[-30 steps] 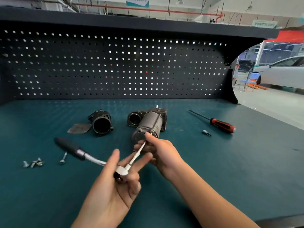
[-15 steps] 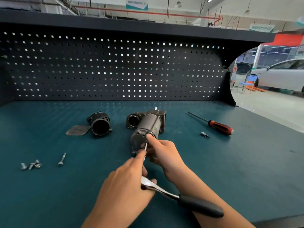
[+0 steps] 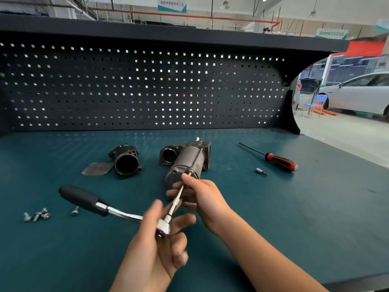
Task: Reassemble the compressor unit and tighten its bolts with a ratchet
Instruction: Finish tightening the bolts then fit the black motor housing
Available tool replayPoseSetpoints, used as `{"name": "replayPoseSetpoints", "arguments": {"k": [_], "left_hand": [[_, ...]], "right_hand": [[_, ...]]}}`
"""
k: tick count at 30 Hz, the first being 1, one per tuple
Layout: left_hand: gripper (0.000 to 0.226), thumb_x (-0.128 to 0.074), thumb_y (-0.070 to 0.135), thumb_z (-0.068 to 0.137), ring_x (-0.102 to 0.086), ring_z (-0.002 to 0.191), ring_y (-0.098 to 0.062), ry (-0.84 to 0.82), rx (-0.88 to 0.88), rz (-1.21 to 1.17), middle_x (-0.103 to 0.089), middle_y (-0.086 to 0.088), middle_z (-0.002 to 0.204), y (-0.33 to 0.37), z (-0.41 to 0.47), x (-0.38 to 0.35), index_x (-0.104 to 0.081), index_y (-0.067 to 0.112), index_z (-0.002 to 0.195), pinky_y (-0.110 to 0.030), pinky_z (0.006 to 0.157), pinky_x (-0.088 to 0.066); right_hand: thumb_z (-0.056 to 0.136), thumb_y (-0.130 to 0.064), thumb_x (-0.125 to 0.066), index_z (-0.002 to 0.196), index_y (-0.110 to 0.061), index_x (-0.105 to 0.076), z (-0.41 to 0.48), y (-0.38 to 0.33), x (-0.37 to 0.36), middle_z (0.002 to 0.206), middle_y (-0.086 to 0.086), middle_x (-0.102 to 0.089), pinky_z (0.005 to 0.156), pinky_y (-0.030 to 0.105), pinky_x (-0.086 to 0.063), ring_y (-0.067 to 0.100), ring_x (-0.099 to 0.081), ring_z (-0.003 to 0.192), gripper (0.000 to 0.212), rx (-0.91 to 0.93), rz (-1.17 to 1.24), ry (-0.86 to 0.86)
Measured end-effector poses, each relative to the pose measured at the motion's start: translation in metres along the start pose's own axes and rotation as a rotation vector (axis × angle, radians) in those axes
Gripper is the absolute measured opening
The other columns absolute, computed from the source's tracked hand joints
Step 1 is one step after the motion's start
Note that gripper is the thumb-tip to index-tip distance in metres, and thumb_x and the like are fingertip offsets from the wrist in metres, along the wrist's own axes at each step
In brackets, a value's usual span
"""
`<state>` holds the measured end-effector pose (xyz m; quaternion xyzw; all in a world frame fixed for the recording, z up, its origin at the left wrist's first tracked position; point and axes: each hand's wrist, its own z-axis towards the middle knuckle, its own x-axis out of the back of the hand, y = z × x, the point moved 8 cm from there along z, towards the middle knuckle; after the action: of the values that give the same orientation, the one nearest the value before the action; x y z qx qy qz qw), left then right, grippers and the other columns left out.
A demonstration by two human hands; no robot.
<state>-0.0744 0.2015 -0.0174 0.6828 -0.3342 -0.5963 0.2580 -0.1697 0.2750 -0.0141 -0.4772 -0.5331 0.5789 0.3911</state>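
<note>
The grey compressor unit (image 3: 186, 162) lies on the green bench, its cylinder end toward me. A ratchet (image 3: 101, 206) with a black handle pointing left has a thin extension bar (image 3: 176, 198) running up to a bolt on the cylinder's near end. My left hand (image 3: 160, 245) grips the ratchet head between thumb and fingers. My right hand (image 3: 200, 196) pinches the extension bar near its tip, beside the compressor. A separate black cylindrical housing (image 3: 126, 160) and a flat plate (image 3: 96, 168) lie to the left.
Several loose bolts (image 3: 36, 216) and one single bolt (image 3: 75, 210) lie at the left. A red-handled screwdriver (image 3: 273, 158) and a small bit (image 3: 260, 171) lie at the right. A black pegboard (image 3: 147, 87) walls the back. The bench's front edge (image 3: 357, 283) is near.
The ratchet handle has swung from the lower right back to the left, as it was a second ago. My right hand stays on the extension bar at the compressor.
</note>
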Motion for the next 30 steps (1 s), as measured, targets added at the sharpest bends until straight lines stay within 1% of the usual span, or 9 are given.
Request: {"name": "replayPoseSetpoints", "arguments": {"k": [3,7,11,15,18,22,24,26,30], "left_hand": [[0.033,-0.049,0.010,0.093,-0.044,0.038,-0.011,0.038,-0.228,0.741,-0.057,0.003,0.053,0.016,0.002,0.006,-0.062,0.037,0.106,-0.020,0.039,-0.037],[0.044,-0.048,0.035,0.090,-0.058,0.090,-0.015,0.175,-0.482,1.569,-0.050,0.009,0.077,0.041,-0.006,-0.004,-0.038,0.047,0.132,-0.024,0.075,-0.043],[0.054,-0.028,0.042,0.096,-0.056,0.104,-0.013,0.154,-0.630,2.019,-0.040,0.012,0.115,0.037,-0.005,-0.022,-0.001,0.044,0.144,-0.024,0.078,-0.042],[0.062,-0.029,0.039,0.096,-0.052,0.104,-0.008,0.014,-0.643,2.210,-0.028,0.010,0.103,0.024,-0.003,-0.014,0.009,0.036,0.145,-0.022,0.070,-0.036],[0.053,-0.038,0.034,0.096,-0.054,0.091,-0.003,0.090,-0.618,1.850,-0.043,0.016,0.098,0.042,-0.002,-0.009,-0.013,0.043,0.142,-0.017,0.073,-0.041],[0.039,-0.065,0.006,0.082,-0.051,0.039,-0.011,-0.031,-0.174,0.610,-0.070,-0.001,0.072,0.025,0.006,0.004,-0.064,0.023,0.117,-0.022,0.040,-0.045],[0.051,-0.087,0.009,0.049,-0.046,0.032,-0.010,-0.095,0.102,-0.009,-0.070,-0.014,0.076,0.007,0.007,0.005,-0.073,0.003,0.098,-0.019,0.031,-0.043],[0.077,-0.088,-0.016,0.018,-0.044,0.030,-0.007,-0.208,0.238,-0.462,-0.067,-0.014,0.071,0.001,0.000,-0.002,-0.067,-0.013,0.092,-0.016,0.025,-0.038],[0.043,-0.082,-0.012,0.039,-0.030,0.026,-0.004,-0.210,0.154,-0.274,-0.048,-0.001,0.054,0.008,0.003,-0.003,-0.067,-0.006,0.079,-0.012,0.021,-0.019]], "right_hand": [[0.096,-0.028,-0.046,0.070,-0.012,-0.063,-0.002,-0.003,0.006,0.064,0.000,-0.069,0.055,0.011,-0.043,0.003,-0.062,0.056,0.035,0.066,-0.152,0.102],[0.089,-0.039,-0.056,0.065,0.002,-0.061,-0.003,-0.011,0.011,0.058,0.001,-0.054,0.059,0.025,-0.035,0.011,-0.045,0.058,0.048,0.151,-0.315,0.218],[0.085,-0.042,-0.061,0.057,-0.005,-0.055,-0.003,-0.015,0.009,0.058,0.007,-0.045,0.056,0.027,-0.032,0.014,-0.039,0.058,0.046,0.172,-0.327,0.248],[0.092,-0.034,-0.054,0.058,-0.013,-0.062,0.002,-0.005,0.004,0.066,0.006,-0.065,0.057,0.023,-0.039,0.016,-0.054,0.062,0.041,0.057,-0.159,0.182],[0.094,-0.029,-0.050,0.063,-0.015,-0.064,0.002,-0.004,-0.001,0.061,-0.003,-0.066,0.049,0.013,-0.039,0.007,-0.056,0.056,0.037,0.030,-0.077,0.135],[0.095,-0.023,-0.049,0.062,-0.012,-0.062,0.002,-0.006,0.002,0.055,-0.003,-0.062,0.053,0.013,-0.042,0.012,-0.054,0.058,0.037,0.080,-0.037,0.142],[0.095,-0.025,-0.049,0.062,-0.012,-0.062,0.002,-0.006,0.001,0.061,0.001,-0.064,0.060,0.017,-0.045,0.014,-0.056,0.062,0.038,0.087,-0.049,0.140],[0.096,-0.026,-0.047,0.064,-0.012,-0.062,0.003,-0.005,-0.001,0.065,0.006,-0.067,0.068,0.022,-0.047,0.017,-0.060,0.066,0.038,0.080,-0.045,0.114],[0.098,-0.032,-0.043,0.065,-0.015,-0.062,0.002,-0.006,0.000,0.062,-0.002,-0.066,0.053,0.009,-0.040,0.005,-0.059,0.058,0.042,0.117,-0.144,0.092]]}}
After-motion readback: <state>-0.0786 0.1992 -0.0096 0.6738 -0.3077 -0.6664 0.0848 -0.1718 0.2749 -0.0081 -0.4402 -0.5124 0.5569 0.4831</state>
